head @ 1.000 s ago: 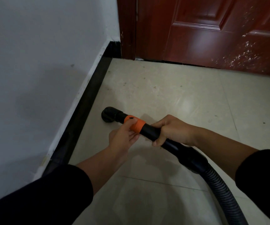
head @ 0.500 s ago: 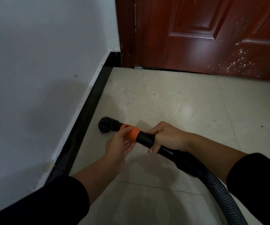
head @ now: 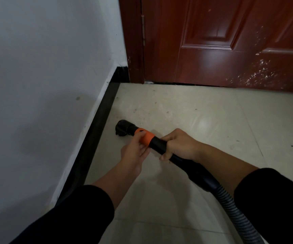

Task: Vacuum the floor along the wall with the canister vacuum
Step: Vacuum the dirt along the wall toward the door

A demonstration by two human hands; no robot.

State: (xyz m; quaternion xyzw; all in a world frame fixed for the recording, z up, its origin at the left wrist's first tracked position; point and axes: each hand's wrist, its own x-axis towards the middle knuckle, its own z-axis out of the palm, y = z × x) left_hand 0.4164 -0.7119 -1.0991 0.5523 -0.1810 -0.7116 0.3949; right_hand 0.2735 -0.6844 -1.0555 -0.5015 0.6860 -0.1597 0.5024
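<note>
A black vacuum wand (head: 158, 144) with an orange collar (head: 146, 137) points at the floor near the left wall. Its black nozzle (head: 123, 128) touches the pale floor tiles (head: 186, 113), a short way from the black skirting (head: 96, 131). My left hand (head: 135, 152) holds the wand at the orange collar, thumb on top. My right hand (head: 179, 145) grips the black tube just behind it. A ribbed grey hose (head: 237, 213) runs from the wand to the lower right. The canister is out of view.
A white wall (head: 45, 85) runs along the left. A dark red door (head: 230, 41) with white specks closes off the far end. Small dirt specks (head: 166, 112) lie on the tiles ahead of the nozzle.
The nozzle has slid a little left toward the skirting, and the view has tilted up, showing more of the door. Both hands keep their hold.
</note>
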